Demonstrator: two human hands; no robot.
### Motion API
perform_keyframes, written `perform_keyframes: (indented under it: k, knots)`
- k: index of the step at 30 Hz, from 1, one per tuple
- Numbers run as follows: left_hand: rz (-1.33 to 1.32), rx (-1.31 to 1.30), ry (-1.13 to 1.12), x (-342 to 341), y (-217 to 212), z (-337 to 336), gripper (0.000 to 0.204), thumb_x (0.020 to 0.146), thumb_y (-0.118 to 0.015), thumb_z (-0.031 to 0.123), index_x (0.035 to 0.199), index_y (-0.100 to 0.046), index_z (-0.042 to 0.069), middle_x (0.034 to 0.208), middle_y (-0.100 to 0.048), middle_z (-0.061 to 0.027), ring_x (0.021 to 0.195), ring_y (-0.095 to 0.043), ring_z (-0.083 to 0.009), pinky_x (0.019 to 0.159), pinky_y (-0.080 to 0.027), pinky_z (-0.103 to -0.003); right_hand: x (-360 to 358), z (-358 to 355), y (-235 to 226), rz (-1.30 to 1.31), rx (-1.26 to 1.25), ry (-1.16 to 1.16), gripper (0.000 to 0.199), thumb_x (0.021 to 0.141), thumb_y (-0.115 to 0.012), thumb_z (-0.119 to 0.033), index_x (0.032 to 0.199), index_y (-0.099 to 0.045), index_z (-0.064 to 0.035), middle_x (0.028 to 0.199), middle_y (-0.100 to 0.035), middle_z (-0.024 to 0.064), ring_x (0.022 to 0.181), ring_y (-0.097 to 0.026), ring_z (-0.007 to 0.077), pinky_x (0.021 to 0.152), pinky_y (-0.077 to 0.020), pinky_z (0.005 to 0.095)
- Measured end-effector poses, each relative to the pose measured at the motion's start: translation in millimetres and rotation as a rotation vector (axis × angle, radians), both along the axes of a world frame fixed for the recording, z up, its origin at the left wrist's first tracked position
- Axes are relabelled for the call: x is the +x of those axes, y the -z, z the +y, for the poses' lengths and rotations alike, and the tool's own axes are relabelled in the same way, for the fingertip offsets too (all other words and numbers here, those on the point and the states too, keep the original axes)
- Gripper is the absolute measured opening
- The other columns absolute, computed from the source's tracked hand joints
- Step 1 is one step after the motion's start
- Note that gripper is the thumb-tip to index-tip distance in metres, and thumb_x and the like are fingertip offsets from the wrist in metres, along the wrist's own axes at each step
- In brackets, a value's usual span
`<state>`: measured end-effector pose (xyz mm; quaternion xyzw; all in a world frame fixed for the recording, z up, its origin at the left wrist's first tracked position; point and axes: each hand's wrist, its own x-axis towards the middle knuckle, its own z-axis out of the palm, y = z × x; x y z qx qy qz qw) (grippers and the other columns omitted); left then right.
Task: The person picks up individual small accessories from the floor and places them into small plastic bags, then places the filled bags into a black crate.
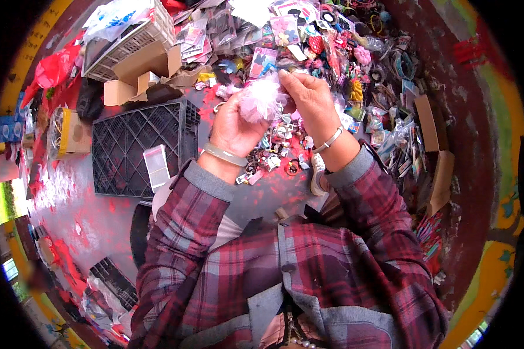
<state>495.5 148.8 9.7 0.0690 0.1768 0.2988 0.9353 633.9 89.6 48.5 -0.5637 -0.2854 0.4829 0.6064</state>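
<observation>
You wear a maroon-and-grey plaid jacket (233, 273).
Its cuffs (211, 182) are plain grey; you have a pale bangle (224, 156) at left, a silvery bracelet (329, 140) at right.

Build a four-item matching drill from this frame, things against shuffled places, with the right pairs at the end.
Things
1. pale pink fluffy piece
2. white-edged rectangular item
3. silver bracelet
4. red plastic bag

Places
A. right wrist
B. picture's upper left
C. between left hand and right hand
D. on the black crate

Pairs: 1-C, 2-D, 3-A, 4-B
</observation>
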Motion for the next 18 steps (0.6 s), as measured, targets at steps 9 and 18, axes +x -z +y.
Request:
perform_keyframes:
  k: [9, 18]
  knots:
    - [-0.108, -0.092, -0.089, -5.2, 1.8, 11.8, 0.035, 0.084, -0.045, 0.016, 0.111, -0.047, -0.004, 0.107, -0.053, -0.021, 0.1, -0.05, -0.0371, 0.079, -0.049, -0.038, -0.5, 3.8, 1.9, 0.032, 0.068, 0.006, 0.033, 0.086, -0.055, -0.026, 0.061, -0.054, -0.0036, 0.052, -0.049, 0.0007, 0.043, -0.043, 0.0078, 0.04, -0.0342, 0.0223]
    - [0.149, 0.153, -0.233, -1.8, -18.9, 14.9, 0.026, 0.085, -0.053, 0.016, 0.107, -0.052, 0.003, 0.102, -0.057, -0.0086, 0.093, -0.055, -0.0198, 0.081, -0.046, -0.033, -6.7, -1.5, -10.1, -0.061, 0.177, -0.044, 0.039, 0.079, -0.063, -0.028, 0.101, -0.052, 0.0014, 0.083, -0.058, 0.0079, 0.071, -0.056, 0.0121, 0.061, -0.0451, 0.0237]
